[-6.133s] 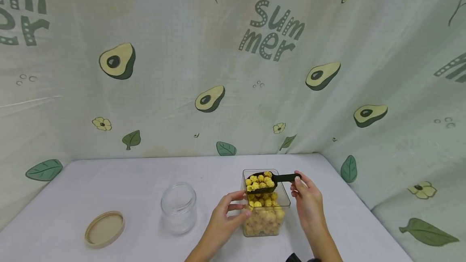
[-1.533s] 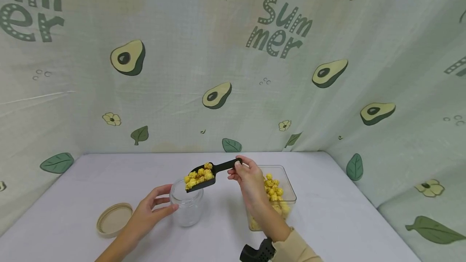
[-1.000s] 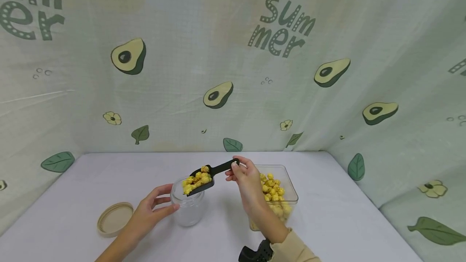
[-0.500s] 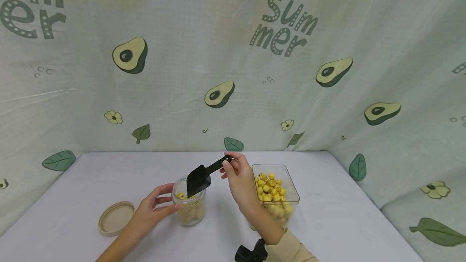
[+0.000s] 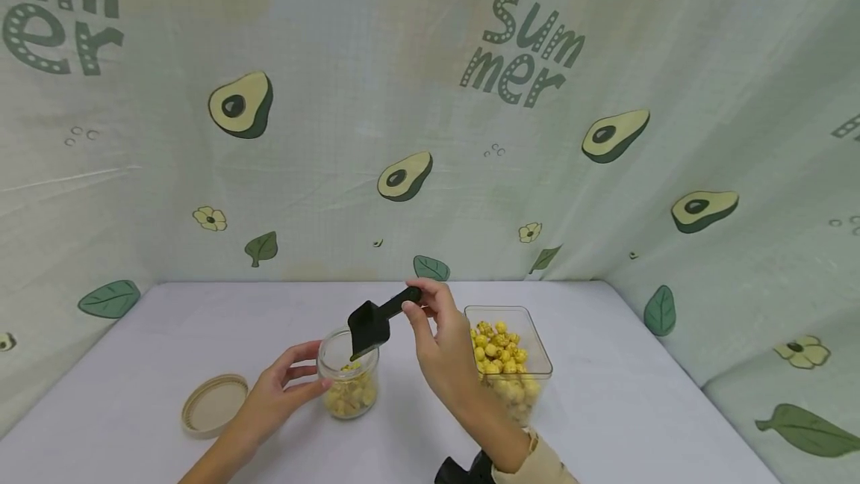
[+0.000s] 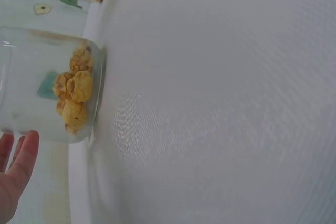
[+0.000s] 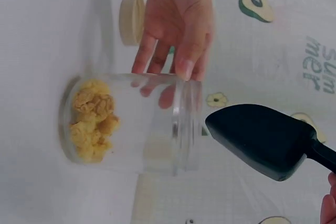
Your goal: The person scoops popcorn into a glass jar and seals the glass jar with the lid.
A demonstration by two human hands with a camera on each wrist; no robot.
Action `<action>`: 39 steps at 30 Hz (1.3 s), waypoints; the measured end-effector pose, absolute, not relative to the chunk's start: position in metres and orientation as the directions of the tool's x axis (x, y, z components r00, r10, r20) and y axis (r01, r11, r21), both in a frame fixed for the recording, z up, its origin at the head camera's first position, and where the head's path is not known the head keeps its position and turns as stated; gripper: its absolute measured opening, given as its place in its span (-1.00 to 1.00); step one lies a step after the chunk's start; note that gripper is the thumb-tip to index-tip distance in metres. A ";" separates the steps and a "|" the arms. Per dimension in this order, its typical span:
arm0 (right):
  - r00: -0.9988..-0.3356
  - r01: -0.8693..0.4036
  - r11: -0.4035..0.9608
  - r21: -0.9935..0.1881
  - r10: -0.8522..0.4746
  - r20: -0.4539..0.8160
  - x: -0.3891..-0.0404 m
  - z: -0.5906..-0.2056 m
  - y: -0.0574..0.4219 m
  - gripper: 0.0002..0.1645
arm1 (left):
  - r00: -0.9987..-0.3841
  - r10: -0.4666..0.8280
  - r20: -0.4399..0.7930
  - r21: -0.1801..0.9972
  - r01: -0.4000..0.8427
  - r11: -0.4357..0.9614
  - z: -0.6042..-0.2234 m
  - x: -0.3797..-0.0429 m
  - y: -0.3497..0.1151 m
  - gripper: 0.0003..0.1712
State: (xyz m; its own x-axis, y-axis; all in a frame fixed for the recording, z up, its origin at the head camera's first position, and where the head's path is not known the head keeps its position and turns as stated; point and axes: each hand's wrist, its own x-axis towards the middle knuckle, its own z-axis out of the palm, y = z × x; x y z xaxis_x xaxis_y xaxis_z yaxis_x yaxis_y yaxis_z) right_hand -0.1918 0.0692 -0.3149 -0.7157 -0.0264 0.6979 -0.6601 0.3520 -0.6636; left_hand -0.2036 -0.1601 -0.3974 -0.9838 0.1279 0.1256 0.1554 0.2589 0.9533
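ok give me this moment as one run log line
left hand: holds glass jar | right hand: grips black scoop, tipped over jar mouth | jar: popcorn at bottom | lid: off, on table

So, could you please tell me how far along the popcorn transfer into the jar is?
Done: one load of popcorn sits at the bottom of the glass jar. In hand: the right hand holds the black scoop tipped over the jar mouth, seemingly empty, while the left hand steadies the jar. Left: the jar is mostly unfilled, the clear container holds plenty more, and the beige lid lies off to the side.
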 end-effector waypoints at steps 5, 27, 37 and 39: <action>-0.759 -0.620 0.222 -0.753 0.076 0.647 -0.185 -0.307 0.082 -0.67 | -0.984 0.135 0.119 0.951 0.152 0.269 -0.398 -0.203 -0.159 -0.35; -0.737 -0.528 0.118 -0.841 0.428 0.523 -0.173 -0.296 0.177 -0.68 | -0.984 0.103 0.143 0.944 0.167 0.283 -0.392 -0.196 -0.156 -0.36; -0.680 -0.536 0.137 -0.833 0.516 0.522 -0.172 -0.302 0.202 -0.67 | -0.764 0.105 0.637 0.667 0.614 0.422 -0.374 -0.175 -0.131 -0.29; -0.673 -0.541 0.132 -0.831 0.526 0.521 -0.173 -0.304 0.205 -0.66 | -0.716 0.121 0.688 0.627 0.670 0.398 -0.370 -0.171 -0.123 -0.26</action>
